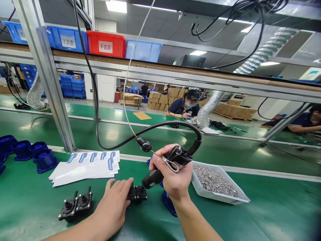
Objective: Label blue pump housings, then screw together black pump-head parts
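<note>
My right hand (177,175) is wrapped round a black electric screwdriver (153,178), tilted so that its tip end points down and left. That end is at a small black plastic housing (140,193) on the green bench; whether the bit touches a screw is hidden. Fingers of my left hand (114,202) grip the left side of this housing and cover part of it. To the left sits a pair of similar black housings (76,206) with upright stubs and bright screws. A white tray (219,199) full of small metal screws (215,180) stands right of my right hand.
Blue plastic cups (44,160) stand at the left, and another blue part (168,202) lies behind my right wrist. Label sheets (87,167) lie near a metal post (48,77). A black cable (150,126) and a thin cord hang over the bench. A co-worker (184,103) sits opposite.
</note>
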`<move>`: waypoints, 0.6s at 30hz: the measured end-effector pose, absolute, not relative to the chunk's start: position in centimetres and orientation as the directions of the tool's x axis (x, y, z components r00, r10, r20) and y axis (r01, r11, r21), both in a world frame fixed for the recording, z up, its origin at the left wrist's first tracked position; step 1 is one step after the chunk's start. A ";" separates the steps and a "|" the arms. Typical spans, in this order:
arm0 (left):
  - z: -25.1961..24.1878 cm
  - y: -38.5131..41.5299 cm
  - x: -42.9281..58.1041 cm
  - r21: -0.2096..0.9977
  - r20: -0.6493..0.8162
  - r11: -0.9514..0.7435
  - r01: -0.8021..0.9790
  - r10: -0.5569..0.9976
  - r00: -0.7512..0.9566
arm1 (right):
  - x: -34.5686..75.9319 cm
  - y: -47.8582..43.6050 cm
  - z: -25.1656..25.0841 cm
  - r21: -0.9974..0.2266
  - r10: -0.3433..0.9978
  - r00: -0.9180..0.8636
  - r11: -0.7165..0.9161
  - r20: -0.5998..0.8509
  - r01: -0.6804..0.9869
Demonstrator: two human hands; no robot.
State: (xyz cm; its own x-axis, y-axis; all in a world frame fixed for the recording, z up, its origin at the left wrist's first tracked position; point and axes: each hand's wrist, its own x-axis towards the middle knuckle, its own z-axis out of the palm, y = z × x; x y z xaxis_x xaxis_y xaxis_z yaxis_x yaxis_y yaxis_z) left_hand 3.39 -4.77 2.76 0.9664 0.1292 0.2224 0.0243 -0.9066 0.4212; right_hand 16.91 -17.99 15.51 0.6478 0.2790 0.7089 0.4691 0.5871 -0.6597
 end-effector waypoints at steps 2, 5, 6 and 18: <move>1.1 -4.9 3.9 0.586 0.293 -0.810 -0.018 0.192 0.936 | 17.1 -17.5 15.0 -0.684 0.309 0.663 0.590 0.682 0.429; -0.5 -4.9 4.2 0.785 0.274 -0.620 -0.023 0.313 0.909 | 17.5 -16.6 14.2 -0.704 0.325 0.677 0.583 0.660 0.406; -0.6 -4.9 4.3 0.823 0.247 -0.568 -0.017 0.332 0.910 | 17.7 -16.3 14.0 -0.708 0.324 0.684 0.580 0.654 0.403; 1.5 -4.7 5.2 0.888 0.122 -0.457 0.044 0.326 0.938 | 18.0 -15.1 13.3 -0.737 0.327 0.719 0.564 0.613 0.372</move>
